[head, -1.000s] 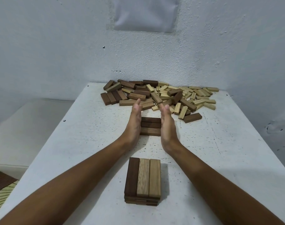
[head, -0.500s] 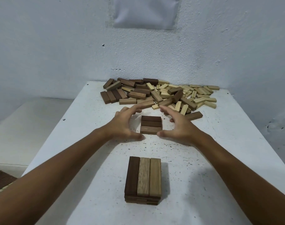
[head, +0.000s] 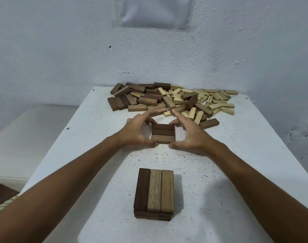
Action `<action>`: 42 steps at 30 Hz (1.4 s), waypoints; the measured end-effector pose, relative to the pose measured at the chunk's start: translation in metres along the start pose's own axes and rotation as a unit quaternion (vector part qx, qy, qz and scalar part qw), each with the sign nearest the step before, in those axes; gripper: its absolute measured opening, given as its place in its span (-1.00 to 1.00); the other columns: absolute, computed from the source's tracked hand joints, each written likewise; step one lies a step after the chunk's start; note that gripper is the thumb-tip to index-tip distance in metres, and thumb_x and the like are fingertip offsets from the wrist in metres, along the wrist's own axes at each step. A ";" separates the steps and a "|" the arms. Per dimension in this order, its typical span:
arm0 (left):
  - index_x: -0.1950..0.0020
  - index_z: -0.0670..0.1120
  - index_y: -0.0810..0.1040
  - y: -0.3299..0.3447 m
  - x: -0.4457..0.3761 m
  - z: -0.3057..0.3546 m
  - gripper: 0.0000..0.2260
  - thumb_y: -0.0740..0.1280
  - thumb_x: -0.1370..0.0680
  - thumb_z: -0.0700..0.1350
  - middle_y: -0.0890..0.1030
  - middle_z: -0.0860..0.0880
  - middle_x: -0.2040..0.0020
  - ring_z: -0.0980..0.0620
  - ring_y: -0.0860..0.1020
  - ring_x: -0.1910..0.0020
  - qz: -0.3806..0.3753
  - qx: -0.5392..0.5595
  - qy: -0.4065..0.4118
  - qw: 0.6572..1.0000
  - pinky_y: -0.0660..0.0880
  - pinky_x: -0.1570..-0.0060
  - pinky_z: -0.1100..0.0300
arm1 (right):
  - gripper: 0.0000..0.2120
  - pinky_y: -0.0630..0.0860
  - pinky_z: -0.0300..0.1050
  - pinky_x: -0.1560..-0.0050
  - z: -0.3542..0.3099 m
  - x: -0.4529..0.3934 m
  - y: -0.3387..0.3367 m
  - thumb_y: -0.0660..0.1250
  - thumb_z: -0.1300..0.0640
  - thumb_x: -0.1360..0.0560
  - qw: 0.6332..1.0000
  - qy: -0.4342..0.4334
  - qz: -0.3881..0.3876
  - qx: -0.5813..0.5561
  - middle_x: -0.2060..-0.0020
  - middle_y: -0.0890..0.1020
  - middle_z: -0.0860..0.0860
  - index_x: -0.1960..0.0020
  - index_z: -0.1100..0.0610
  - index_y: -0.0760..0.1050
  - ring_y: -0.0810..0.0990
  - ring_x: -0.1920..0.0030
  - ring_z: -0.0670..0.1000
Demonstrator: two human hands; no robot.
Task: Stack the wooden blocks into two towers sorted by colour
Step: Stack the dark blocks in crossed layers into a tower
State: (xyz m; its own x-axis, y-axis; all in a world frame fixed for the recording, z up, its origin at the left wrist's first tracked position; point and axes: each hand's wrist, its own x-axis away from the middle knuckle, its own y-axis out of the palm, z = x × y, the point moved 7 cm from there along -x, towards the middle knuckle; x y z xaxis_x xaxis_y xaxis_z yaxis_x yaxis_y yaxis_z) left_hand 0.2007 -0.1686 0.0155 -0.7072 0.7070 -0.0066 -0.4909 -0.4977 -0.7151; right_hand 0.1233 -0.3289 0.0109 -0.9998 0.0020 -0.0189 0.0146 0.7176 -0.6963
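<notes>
Brown wooden blocks, a row of three (head: 163, 135), sit pinched between left hand (head: 134, 133) and right hand (head: 191, 136), which should squeeze evenly to keep edges flush.

Near you: low rectangular stack of brown wooden blocks (head: 154, 192), visible grain, matt, smooth-sawn faces. Between your hands: small dark-brown wooden three-block layer (head: 163, 133), same matt finish. At far edge: loose heap of pale and dark wooden blocks (head: 176, 100), unvarnished look. White bench (head: 228, 163): matt, speckled, slightly rough. Pale plastered wall (head: 62, 50): coarse, bumpy texture.
</notes>
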 end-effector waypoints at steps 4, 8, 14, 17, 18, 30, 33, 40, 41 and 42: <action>-0.45 0.23 0.19 0.000 0.000 -0.002 -0.12 0.53 -0.20 0.14 0.53 0.13 -0.16 0.04 0.43 -0.26 0.001 0.003 0.000 1.000 0.30 -0.36 -0.18 | 0.06 0.32 0.03 -0.41 0.004 -0.001 0.000 0.58 0.03 -0.31 1.000 0.000 0.004 -0.008 -0.26 0.49 -0.15 -0.60 -0.12 -0.02 0.37 -0.36 -0.10; -0.50 0.12 0.24 0.000 0.000 -0.003 -0.08 0.53 -0.19 0.13 0.54 0.12 -0.16 0.05 0.45 -0.25 0.009 0.014 0.002 1.000 0.33 -0.36 -0.14 | 0.06 0.34 -0.04 -0.38 0.006 -0.002 0.001 0.59 0.03 -0.30 1.000 0.002 0.011 -0.016 -0.25 0.50 -0.14 -0.60 -0.08 0.02 0.39 -0.35 -0.10; -0.44 0.04 0.33 0.001 -0.001 -0.002 -0.12 0.56 -0.16 0.08 0.54 0.12 -0.12 0.06 0.50 -0.19 0.015 0.037 0.005 0.999 0.48 -0.08 0.20 | 0.02 0.33 -0.29 -0.23 0.006 -0.002 0.002 0.58 0.08 -0.29 0.999 -0.004 0.026 -0.030 -0.22 0.54 -0.10 -0.59 -0.07 0.08 0.44 -0.31 -0.10; -0.39 0.05 0.35 -0.004 0.001 0.004 -0.12 0.54 -0.11 0.17 0.53 0.18 -0.10 0.12 0.52 -0.17 0.020 0.037 0.020 0.999 0.45 -0.09 0.23 | -0.03 0.37 -0.44 -0.03 -0.002 0.000 -0.003 0.58 0.15 -0.31 0.999 -0.010 0.043 -0.028 -0.17 0.54 -0.13 -0.57 -0.05 0.14 0.51 -0.17 -0.13; -0.39 0.04 0.36 -0.007 0.001 0.007 -0.11 0.52 -0.10 0.21 0.55 0.15 -0.12 0.13 0.52 -0.18 0.026 0.036 0.030 0.999 0.43 -0.12 0.24 | -0.05 0.39 -0.41 0.01 -0.006 0.001 -0.006 0.58 0.16 -0.31 0.998 -0.014 0.050 -0.029 -0.16 0.53 -0.15 -0.57 -0.04 0.16 0.51 -0.12 -0.16; -0.33 0.09 0.39 -0.039 0.062 0.054 -0.22 0.51 -0.15 0.18 0.60 0.06 -0.13 0.22 0.53 -0.18 0.065 0.066 0.080 0.992 0.46 -0.19 0.18 | -0.11 0.46 -0.21 -0.10 -0.068 0.052 -0.022 0.51 -0.02 -0.24 0.992 -0.077 0.089 -0.051 -0.18 0.56 -0.05 -0.52 -0.07 0.25 0.48 -0.25 -0.15; -0.34 0.12 0.37 -0.039 0.083 0.063 -0.22 0.50 -0.15 0.20 0.59 0.09 -0.13 0.25 0.52 -0.17 0.065 0.065 0.084 0.992 0.46 -0.19 0.20 | -0.13 0.47 -0.18 -0.09 -0.079 0.071 -0.019 0.52 -0.02 -0.24 0.990 -0.086 0.091 -0.060 -0.17 0.56 -0.07 -0.50 -0.08 0.28 0.49 -0.24 -0.12; -0.32 0.16 0.35 -0.027 0.123 0.073 -0.23 0.48 -0.13 0.19 0.55 0.13 -0.12 0.22 0.51 -0.17 0.048 0.073 0.076 0.993 0.42 -0.19 0.24 | -0.15 0.47 -0.15 -0.12 -0.091 0.108 -0.004 0.52 -0.02 -0.24 0.991 -0.089 0.077 -0.066 -0.15 0.55 -0.11 -0.48 -0.08 0.29 0.48 -0.25 -0.10; -0.31 0.17 0.35 -0.025 0.127 0.073 -0.24 0.49 -0.14 0.18 0.56 0.12 -0.12 0.21 0.51 -0.17 0.048 0.075 0.075 0.993 0.42 -0.20 0.22 | -0.15 0.46 -0.15 -0.12 -0.091 0.112 -0.001 0.52 -0.03 -0.24 0.991 -0.087 0.076 -0.066 -0.15 0.55 -0.11 -0.48 -0.08 0.29 0.47 -0.25 -0.10; -0.30 0.19 0.35 -0.023 0.132 0.072 -0.25 0.49 -0.14 0.18 0.56 0.12 -0.12 0.21 0.51 -0.17 0.047 0.076 0.074 0.993 0.41 -0.21 0.20 | -0.15 0.46 -0.17 -0.13 -0.091 0.115 0.002 0.52 -0.03 -0.24 0.992 -0.084 0.074 -0.066 -0.15 0.55 -0.11 -0.48 -0.10 0.28 0.47 -0.24 -0.11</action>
State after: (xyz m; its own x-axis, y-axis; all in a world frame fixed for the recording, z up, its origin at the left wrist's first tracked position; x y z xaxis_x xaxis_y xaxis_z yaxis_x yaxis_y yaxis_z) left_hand 0.0823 -0.1003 0.0815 -0.6765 0.7144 -0.1787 -0.5058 -0.6271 -0.5924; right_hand 0.0072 -0.2642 0.0729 -0.9706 0.0054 -0.2406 0.1476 0.8029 -0.5776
